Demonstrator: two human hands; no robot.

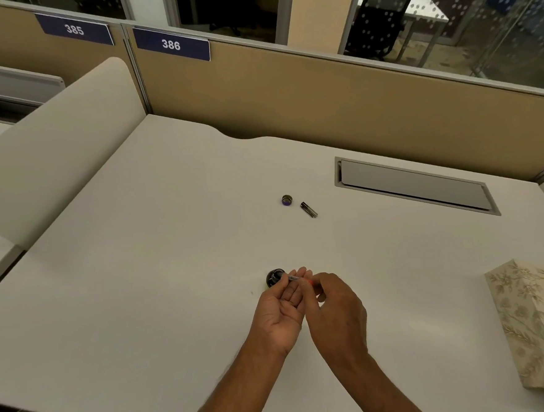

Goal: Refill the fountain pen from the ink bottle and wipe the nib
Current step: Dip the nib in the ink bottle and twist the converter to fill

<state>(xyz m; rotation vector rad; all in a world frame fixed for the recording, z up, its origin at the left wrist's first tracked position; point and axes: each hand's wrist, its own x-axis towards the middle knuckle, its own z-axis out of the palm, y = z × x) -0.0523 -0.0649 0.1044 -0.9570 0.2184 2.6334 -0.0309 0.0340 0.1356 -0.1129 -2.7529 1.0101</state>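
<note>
A small dark ink bottle (274, 277) stands open on the white desk (140, 279), partly hidden behind my left hand. My left hand (282, 308) is palm up with the fingers nearly straight beside the bottle, and the pen section lies across its fingertips. My right hand (334, 311) pinches the thin fountain pen section (296, 278), which has a clear body and a red end and points toward the bottle mouth. The nib itself is too small to make out. The bottle cap (287, 200) and the dark pen barrel (308, 209) lie farther back on the desk.
A floral tissue box (536, 325) sits at the desk's right edge. A grey cable hatch (414, 184) is set into the desk at the back right. Tan partition walls (321, 105) close the back, and a white curved divider (51, 150) stands on the left.
</note>
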